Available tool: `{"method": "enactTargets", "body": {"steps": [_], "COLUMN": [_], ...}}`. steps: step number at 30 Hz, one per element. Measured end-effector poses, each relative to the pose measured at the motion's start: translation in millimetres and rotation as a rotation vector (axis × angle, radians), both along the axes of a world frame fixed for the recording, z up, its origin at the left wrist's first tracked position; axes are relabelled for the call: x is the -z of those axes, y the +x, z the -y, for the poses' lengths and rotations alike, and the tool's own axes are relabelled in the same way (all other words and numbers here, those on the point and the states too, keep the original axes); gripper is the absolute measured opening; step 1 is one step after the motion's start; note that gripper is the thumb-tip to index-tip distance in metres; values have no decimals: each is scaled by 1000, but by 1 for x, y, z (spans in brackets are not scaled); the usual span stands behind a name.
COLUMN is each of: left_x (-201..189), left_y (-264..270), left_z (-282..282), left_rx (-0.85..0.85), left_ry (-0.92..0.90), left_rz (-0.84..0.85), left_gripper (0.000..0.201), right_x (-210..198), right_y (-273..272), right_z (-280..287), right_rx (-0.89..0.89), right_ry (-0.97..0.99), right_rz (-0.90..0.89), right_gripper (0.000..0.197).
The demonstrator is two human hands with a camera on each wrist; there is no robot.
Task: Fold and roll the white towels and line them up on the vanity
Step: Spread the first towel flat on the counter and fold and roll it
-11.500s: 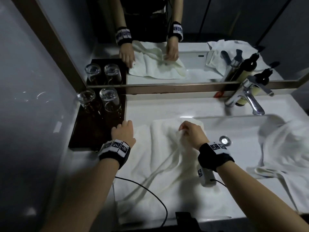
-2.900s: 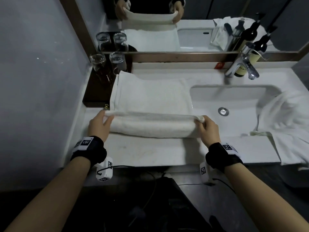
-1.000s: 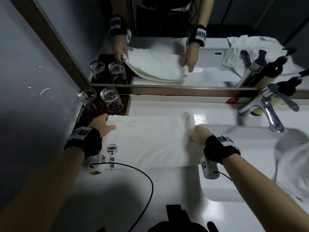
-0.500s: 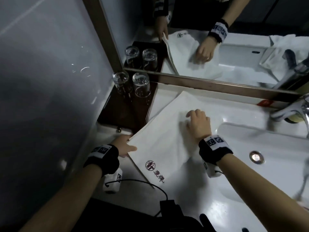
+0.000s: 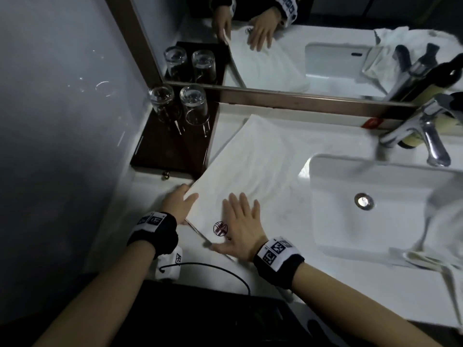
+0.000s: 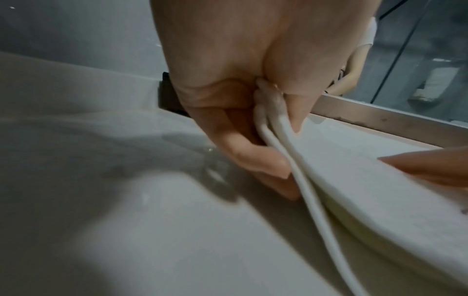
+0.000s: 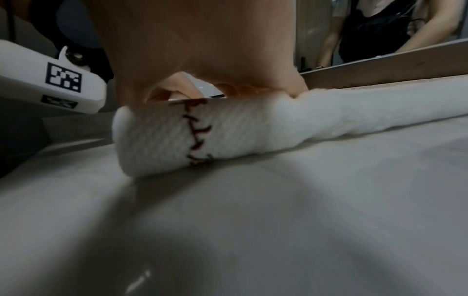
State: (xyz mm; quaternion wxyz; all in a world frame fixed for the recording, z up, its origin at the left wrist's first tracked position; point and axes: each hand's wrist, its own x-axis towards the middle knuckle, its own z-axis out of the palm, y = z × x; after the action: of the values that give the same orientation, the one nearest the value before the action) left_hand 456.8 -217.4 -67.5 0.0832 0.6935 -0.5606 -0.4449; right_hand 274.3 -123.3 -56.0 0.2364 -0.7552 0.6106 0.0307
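Observation:
A folded white towel (image 5: 263, 161) with a red logo (image 5: 220, 229) lies slantwise on the vanity (image 5: 325, 279), left of the sink. My left hand (image 5: 180, 204) pinches the stacked layers at its near-left edge. In the left wrist view the thumb and fingers (image 6: 266, 166) clamp the towel's edges (image 6: 303, 190). My right hand (image 5: 240, 221) lies flat on the towel beside the logo, fingers straight, pressing down. In the right wrist view the palm (image 7: 202, 50) sits on the towel's thick near end (image 7: 157, 138).
Two upturned glasses (image 5: 193, 106) stand on a dark tray (image 5: 165, 151) at the back left. The sink basin (image 5: 375, 201) and faucet (image 5: 426, 131) are on the right. A crumpled white towel (image 5: 448, 221) hangs over the sink's right side. A black cable (image 5: 220, 269) crosses the front edge.
My right hand has slid back along the towel from its middle to the logo end and now lies flat. The left hand keeps its hold on the near-left edge.

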Motion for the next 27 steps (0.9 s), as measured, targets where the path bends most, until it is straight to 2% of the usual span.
{"method": "enactTargets", "body": {"steps": [3, 6, 10, 14, 15, 20, 23, 27], "left_x": [3, 9, 14, 14, 13, 13, 13, 5], "left_y": [5, 10, 11, 1, -2, -4, -1, -6], "left_z": [-12, -25, -43, -58, -62, -83, -91, -94], "left_rx": [-55, -103, -36, -8, 0, 113, 217, 333], "left_ry": [135, 196, 172, 259, 303, 404, 346, 190], "left_rz": [-6, -52, -77, -200, -215, -184, -113, 37], "left_gripper": [25, 35, 34, 30, 33, 44, 43, 39], "right_x": [2, 4, 1, 0, 0, 6, 3, 1], "right_y": [13, 11, -5, -17, -19, -34, -40, -47], "right_z": [-8, -17, -30, -48, -54, -93, -107, -109], "right_rx": [-40, -51, 20, 121, 158, 457, 573, 615], "right_ry": [-6, -40, -139, -350, -391, -364, -292, -140], "right_rz": [-37, -42, 73, -11, -37, -39, -23, -136], "right_gripper": [111, 100, 69, 33, 30, 36, 42, 47]}}
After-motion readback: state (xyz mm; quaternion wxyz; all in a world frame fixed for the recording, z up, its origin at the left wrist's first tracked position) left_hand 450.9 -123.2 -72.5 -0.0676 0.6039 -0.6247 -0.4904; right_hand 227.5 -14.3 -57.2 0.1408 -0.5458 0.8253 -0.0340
